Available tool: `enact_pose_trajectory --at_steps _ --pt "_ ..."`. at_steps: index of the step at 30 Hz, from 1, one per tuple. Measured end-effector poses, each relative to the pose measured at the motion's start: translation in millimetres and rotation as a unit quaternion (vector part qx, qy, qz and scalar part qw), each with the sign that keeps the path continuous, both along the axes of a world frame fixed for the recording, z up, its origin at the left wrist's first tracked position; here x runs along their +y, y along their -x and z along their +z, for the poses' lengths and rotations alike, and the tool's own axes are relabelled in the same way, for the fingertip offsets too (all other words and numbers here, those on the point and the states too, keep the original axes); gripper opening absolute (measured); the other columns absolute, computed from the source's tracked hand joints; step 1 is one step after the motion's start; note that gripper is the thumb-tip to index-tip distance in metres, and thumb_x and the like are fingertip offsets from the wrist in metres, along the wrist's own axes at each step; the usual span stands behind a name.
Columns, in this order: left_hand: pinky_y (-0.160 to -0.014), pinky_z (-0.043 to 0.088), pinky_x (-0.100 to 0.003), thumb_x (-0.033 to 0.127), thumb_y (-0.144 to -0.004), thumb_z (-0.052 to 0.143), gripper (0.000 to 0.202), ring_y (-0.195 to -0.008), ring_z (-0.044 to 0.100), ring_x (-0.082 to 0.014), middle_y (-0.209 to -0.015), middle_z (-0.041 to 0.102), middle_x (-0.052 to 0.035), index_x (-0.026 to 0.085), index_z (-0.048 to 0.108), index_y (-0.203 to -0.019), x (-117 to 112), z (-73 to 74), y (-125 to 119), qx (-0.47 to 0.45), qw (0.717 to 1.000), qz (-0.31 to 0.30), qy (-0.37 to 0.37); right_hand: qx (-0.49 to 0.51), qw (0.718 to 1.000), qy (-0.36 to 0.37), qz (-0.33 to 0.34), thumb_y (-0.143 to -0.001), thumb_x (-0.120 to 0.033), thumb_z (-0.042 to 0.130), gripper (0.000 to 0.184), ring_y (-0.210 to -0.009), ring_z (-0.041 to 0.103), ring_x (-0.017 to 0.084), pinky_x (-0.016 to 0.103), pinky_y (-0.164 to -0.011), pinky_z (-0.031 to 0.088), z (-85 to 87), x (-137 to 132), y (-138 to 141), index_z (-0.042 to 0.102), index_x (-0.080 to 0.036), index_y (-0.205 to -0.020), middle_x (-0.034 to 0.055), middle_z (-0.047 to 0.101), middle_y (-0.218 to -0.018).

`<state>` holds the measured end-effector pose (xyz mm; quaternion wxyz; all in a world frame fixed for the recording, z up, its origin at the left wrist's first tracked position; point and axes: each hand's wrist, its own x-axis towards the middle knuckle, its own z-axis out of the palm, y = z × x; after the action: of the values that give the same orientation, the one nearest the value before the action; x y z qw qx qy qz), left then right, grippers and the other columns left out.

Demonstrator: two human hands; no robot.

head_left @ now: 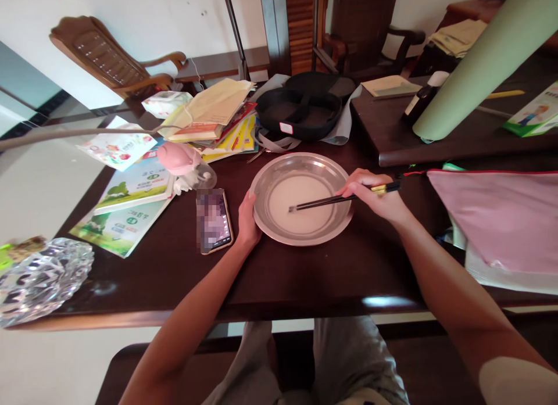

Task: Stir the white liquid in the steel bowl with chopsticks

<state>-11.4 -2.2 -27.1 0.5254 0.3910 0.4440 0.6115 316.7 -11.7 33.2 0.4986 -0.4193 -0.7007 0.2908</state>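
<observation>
A shallow round metal basin (300, 239) sits on the dark wooden table, with a whitish, smooth-looking content (292, 190) across its bottom. I cannot make out whether that is liquid or something else. My left hand (249, 219) grips the basin's left rim, its fingers partly hidden along the side. Over the right rim, my right hand (370, 191) is closed around a pair of black chopsticks (320, 201) with gold bands near their thick ends. The chopstick tips are close together and reach into the whitish content, with a small pale bit at them.
Left of the basin lies a lit phone (214, 221). Workbooks (131, 201), a pink-topped bottle (176, 159) and a glass bowl (47, 277) stand further left. Behind is a black bag (300, 106). On the right are a pink pouch (501, 219) and a green cylinder (483, 68).
</observation>
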Motion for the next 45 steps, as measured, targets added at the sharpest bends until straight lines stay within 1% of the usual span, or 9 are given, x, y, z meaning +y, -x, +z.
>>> enact_pose_trajectory --at_steps 6,9,13,19,21,26,32,39,45 --pt "-0.112 0.067 -0.05 0.068 -0.081 0.092 0.053 -0.13 0.081 -0.0414 -0.126 0.091 -0.0103 0.023 0.086 -0.108 -0.6 1.0 -0.6 0.0 1.0 0.005 0.001 0.049 0.996 -0.002 -0.076 -0.099 -0.084 0.076 0.061 -0.074 0.075 0.027 0.052 -0.085 0.061 0.8 0.9 -7.2 0.08 -0.034 -0.066 0.0041 0.081 -0.073" --pt "-0.113 0.066 -0.051 0.067 -0.083 0.09 0.052 -0.134 0.08 -0.0421 -0.125 0.09 -0.0115 0.022 0.085 -0.109 -0.7 1.2 -0.9 0.005 1.0 0.003 -0.003 0.064 0.997 0.006 -0.043 -0.102 -0.082 0.074 0.063 -0.07 0.073 0.026 0.05 -0.083 0.061 0.3 -0.6 -5.3 0.078 -0.033 -0.063 0.0031 0.077 -0.067" --pt "-0.115 0.065 -0.05 0.065 -0.084 0.089 0.049 -0.135 0.079 -0.0424 -0.128 0.089 -0.0126 0.022 0.084 -0.107 -0.6 1.0 -1.0 0.007 1.0 0.01 -0.004 -0.007 1.0 0.005 -0.001 -0.1 -0.08 0.078 0.051 -0.082 0.077 0.029 0.051 -0.084 0.062 0.6 0.7 1.3 0.086 -0.036 -0.075 0.0042 0.086 -0.081" --pt "-0.114 0.066 -0.049 0.068 -0.084 0.091 0.051 -0.133 0.08 -0.0409 -0.124 0.091 -0.0101 0.023 0.085 -0.107 -1.2 1.8 -0.8 0.016 1.0 0.006 -0.013 0.066 0.995 -0.006 -0.076 -0.101 -0.08 0.077 0.06 -0.073 0.074 0.026 0.049 -0.082 0.059 0.7 1.5 -8.4 0.08 -0.033 -0.065 0.0037 0.081 -0.07" --pt "-0.114 0.066 -0.049 0.07 -0.083 0.091 0.054 -0.131 0.081 -0.0402 -0.125 0.091 -0.0088 0.023 0.086 -0.109 -1.0 1.7 -0.7 0.011 1.0 0.001 -0.01 0.083 0.995 0.005 -0.052 -0.102 -0.08 0.075 0.063 -0.069 0.073 0.025 0.047 -0.081 0.059 0.1 0.2 -6.4 0.077 -0.031 -0.061 0.0027 0.077 -0.066" --pt "-0.115 0.065 -0.047 0.069 -0.08 0.094 0.053 -0.131 0.081 -0.0396 -0.128 0.091 -0.0088 0.024 0.085 -0.107 -0.3 1.6 -0.6 0.001 1.0 0.006 0.003 -0.01 1.0 0.005 0.009 -0.099 -0.082 0.079 0.053 -0.082 0.079 0.029 0.05 -0.084 0.061 -0.4 1.1 3.4 0.087 -0.035 -0.075 0.0048 0.087 -0.081" --pt "-0.114 0.066 -0.05 0.067 -0.084 0.091 0.05 -0.134 0.079 -0.0417 -0.125 0.091 -0.0102 0.024 0.085 -0.106 -1.5 2.9 -1.2 0.013 1.0 0.006 -0.007 0.07 0.994 0.005 -0.078 -0.101 -0.082 0.075 0.06 -0.072 0.076 0.028 0.051 -0.082 0.062 -0.2 1.1 -8.4 0.079 -0.034 -0.065 0.0033 0.08 -0.07" --pt "-0.114 0.066 -0.05 0.066 -0.083 0.092 0.051 -0.135 0.079 -0.0419 -0.129 0.09 -0.0116 0.023 0.085 -0.108 -0.3 0.7 -0.6 0.006 1.0 0.01 0.004 -0.027 0.999 0.015 0.022 -0.094 -0.083 0.083 0.051 -0.085 0.077 0.029 0.051 -0.087 0.062 2.2 0.5 5.0 0.086 -0.036 -0.074 0.003 0.088 -0.082" --pt "-0.114 0.066 -0.05 0.066 -0.084 0.091 0.05 -0.135 0.079 -0.0416 -0.126 0.091 -0.0106 0.023 0.086 -0.108 -1.0 2.2 -1.8 0.005 1.0 0.004 -0.004 0.092 0.992 -0.009 -0.082 -0.099 -0.079 0.08 0.058 -0.072 0.072 0.027 0.05 -0.082 0.058 2.5 2.6 -10.2 0.079 -0.034 -0.062 0.0038 0.077 -0.068"
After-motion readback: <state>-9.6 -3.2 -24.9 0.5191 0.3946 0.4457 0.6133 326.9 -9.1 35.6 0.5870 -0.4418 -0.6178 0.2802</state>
